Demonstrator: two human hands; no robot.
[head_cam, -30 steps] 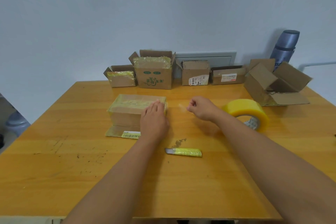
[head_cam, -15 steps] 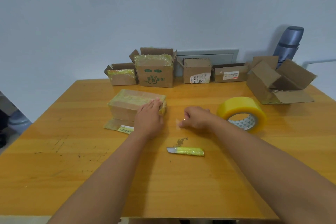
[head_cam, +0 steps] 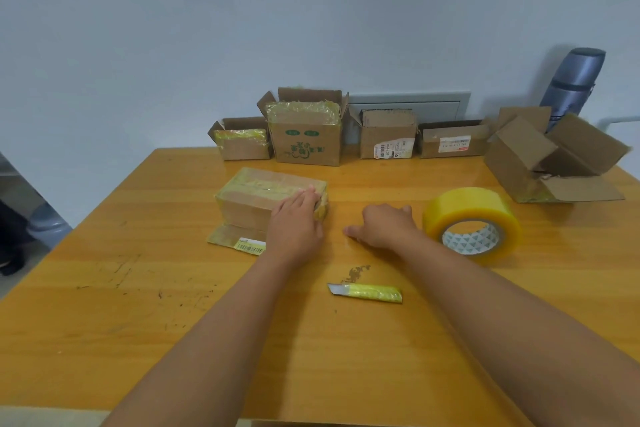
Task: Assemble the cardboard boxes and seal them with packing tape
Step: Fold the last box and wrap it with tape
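A small cardboard box (head_cam: pixel 256 191), wrapped in yellowish packing tape, lies on the wooden table (head_cam: pixel 138 288) with one flap folded out toward me. My left hand (head_cam: pixel 294 218) presses with straight fingers on the box's right end. My right hand (head_cam: pixel 384 225) rests low on the table just right of the box, fingers spread, with nothing visibly in its grip. A large roll of yellow packing tape (head_cam: pixel 464 211) stands to the right of that hand. A yellow utility knife (head_cam: pixel 367 292) lies nearer me, blade out to the left.
Several small cardboard boxes (head_cam: pixel 304 139) line the table's back edge by the wall, some open and taped. A larger open box (head_cam: pixel 540 163) lies on its side at the back right, with a grey flask (head_cam: pixel 571 87) behind it. Small crumbs (head_cam: pixel 356 272) lie above the knife.
My right hand, which pinched a small scrap of clear tape in the air, has dropped to the table and flattened. My left hand stays on the box's right end.
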